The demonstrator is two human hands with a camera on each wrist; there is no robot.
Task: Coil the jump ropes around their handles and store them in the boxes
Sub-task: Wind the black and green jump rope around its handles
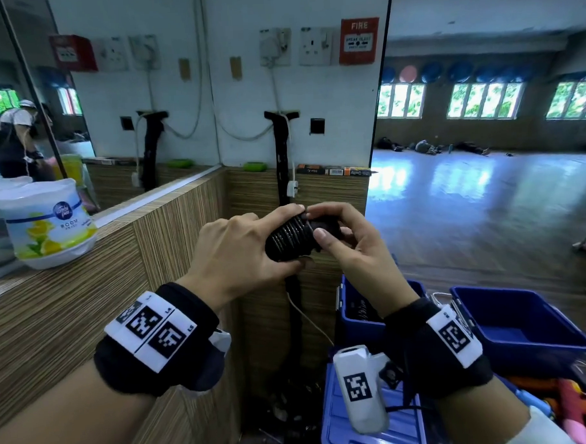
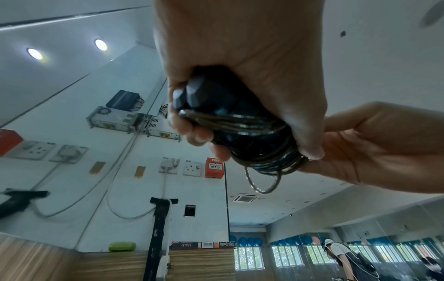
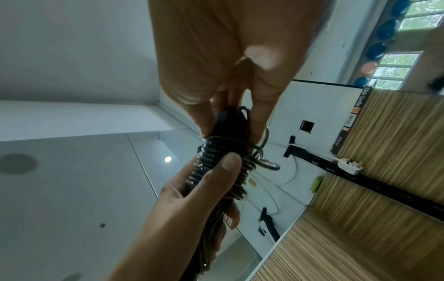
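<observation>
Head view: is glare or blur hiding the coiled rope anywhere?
Head view: the jump rope is sharp between the left hand and right hand; window glare falls on the far floor only. Left wrist view: backlit, coils still readable. Right wrist view: near palm blurred, coils clear.

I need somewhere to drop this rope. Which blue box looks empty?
The blue box on the right: its floor shows bare, while the other blue box behind the right wrist already holds dark coils.

- red fire alarm call point (image 1: 358, 41) on wall: "FIRE", "BREAK GLASS"; left wrist view adds "PRESS HERE"
- air freshener tub (image 1: 48, 224) on ledge: "ROOM", brand logo unreadable
- left wristband tags (image 1: 151, 330): "L4", "L5"
- flat carton (image 2: 202, 245) on ledge: barcode, print too blurred
</observation>
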